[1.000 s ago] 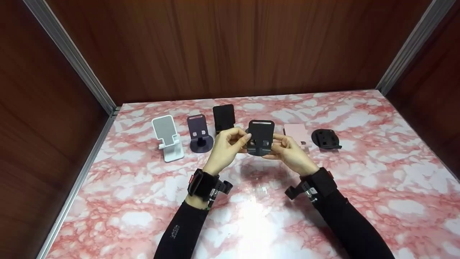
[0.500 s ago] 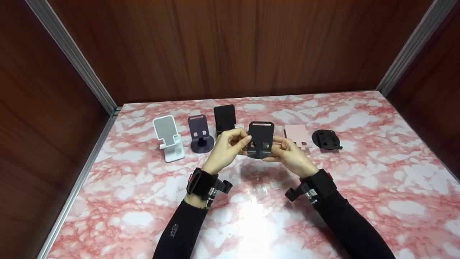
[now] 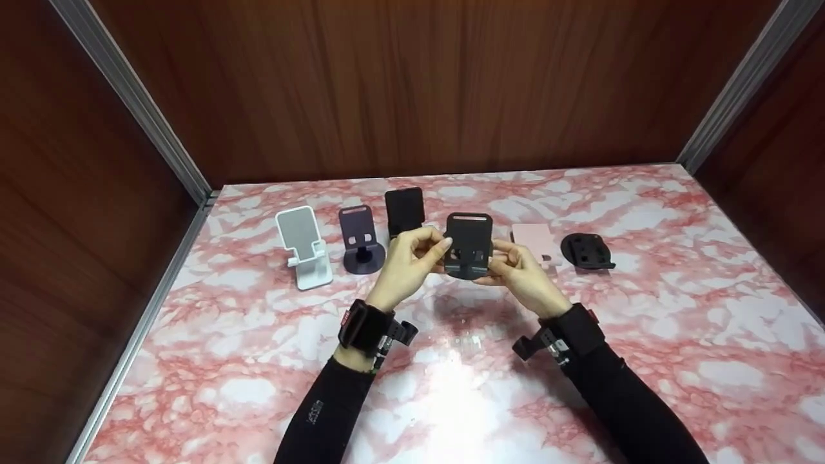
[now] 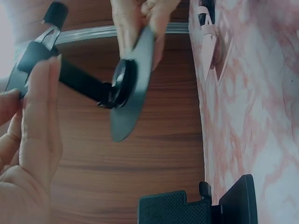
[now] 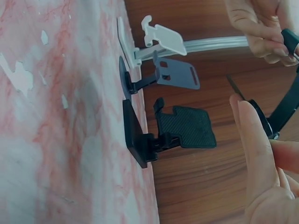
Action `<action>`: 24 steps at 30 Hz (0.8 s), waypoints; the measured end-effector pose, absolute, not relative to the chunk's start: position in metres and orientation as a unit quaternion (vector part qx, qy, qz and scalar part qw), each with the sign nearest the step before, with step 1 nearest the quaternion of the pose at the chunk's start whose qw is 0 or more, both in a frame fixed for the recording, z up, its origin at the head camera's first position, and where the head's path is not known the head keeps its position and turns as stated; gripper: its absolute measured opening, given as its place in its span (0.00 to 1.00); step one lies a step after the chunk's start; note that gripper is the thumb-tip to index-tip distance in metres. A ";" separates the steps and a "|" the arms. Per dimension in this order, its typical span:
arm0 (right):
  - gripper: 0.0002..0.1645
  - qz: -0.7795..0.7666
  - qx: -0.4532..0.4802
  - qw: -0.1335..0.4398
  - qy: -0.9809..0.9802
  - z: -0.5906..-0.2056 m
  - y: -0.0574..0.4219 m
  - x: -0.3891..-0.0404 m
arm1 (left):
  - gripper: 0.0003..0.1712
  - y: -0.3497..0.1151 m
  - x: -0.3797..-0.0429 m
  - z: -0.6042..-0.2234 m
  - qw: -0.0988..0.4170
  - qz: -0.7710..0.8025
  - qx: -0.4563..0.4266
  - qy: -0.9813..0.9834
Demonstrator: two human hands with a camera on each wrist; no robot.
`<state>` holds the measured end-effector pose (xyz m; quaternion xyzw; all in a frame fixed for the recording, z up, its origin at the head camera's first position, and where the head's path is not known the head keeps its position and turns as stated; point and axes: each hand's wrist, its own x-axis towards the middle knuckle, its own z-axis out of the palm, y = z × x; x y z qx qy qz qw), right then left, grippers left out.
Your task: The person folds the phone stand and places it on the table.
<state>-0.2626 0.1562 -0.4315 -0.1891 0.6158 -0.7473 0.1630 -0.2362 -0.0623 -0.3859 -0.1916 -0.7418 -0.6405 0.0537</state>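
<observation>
Above the table, both hands hold a black phone stand [image 3: 468, 235] with a slotted plate, a hinged arm and a round base. My left hand [image 3: 409, 258] pinches the plate's left edge between thumb and fingers. From the other side, my right hand [image 3: 521, 274] grips the base, its fingers partly hidden behind the stand. The left wrist view shows the disc base [image 4: 138, 93] tilted on edge, the arm [image 4: 79, 81] stretching from it towards the left hand [image 4: 35, 135]. In the right wrist view the right hand [image 5: 261, 158] lies along the disc.
Behind the hands on the marbled table [image 3: 245, 386] stand a white phone stand [image 3: 303, 248], a purple one [image 3: 359, 232] and another black one [image 3: 405, 207]. To the right lie a folded pink stand [image 3: 532, 238] and a folded black stand [image 3: 585, 250]. Wood panels [image 3: 412, 84] enclose the table.
The held phone stand dips slightly, then comes back up a little with its plate tilting. Both hands keep their grip in nearly the same place.
</observation>
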 end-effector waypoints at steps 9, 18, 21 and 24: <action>0.27 -0.738 -0.186 0.137 0.635 -0.424 0.157 -0.261 | 0.19 -0.045 -0.232 -0.386 0.183 -0.588 -0.194 -0.764; 0.26 -0.736 -0.208 0.139 0.630 -0.427 0.157 -0.260 | 0.20 -0.048 -0.236 -0.384 0.120 -0.631 -0.185 -0.743; 0.25 -0.737 -0.207 0.135 0.629 -0.429 0.157 -0.260 | 0.20 -0.049 -0.237 -0.383 0.082 -0.643 -0.182 -0.740; 0.25 -0.731 -0.203 0.121 0.640 -0.430 0.157 -0.259 | 0.20 -0.050 -0.238 -0.383 0.042 -0.662 -0.177 -0.727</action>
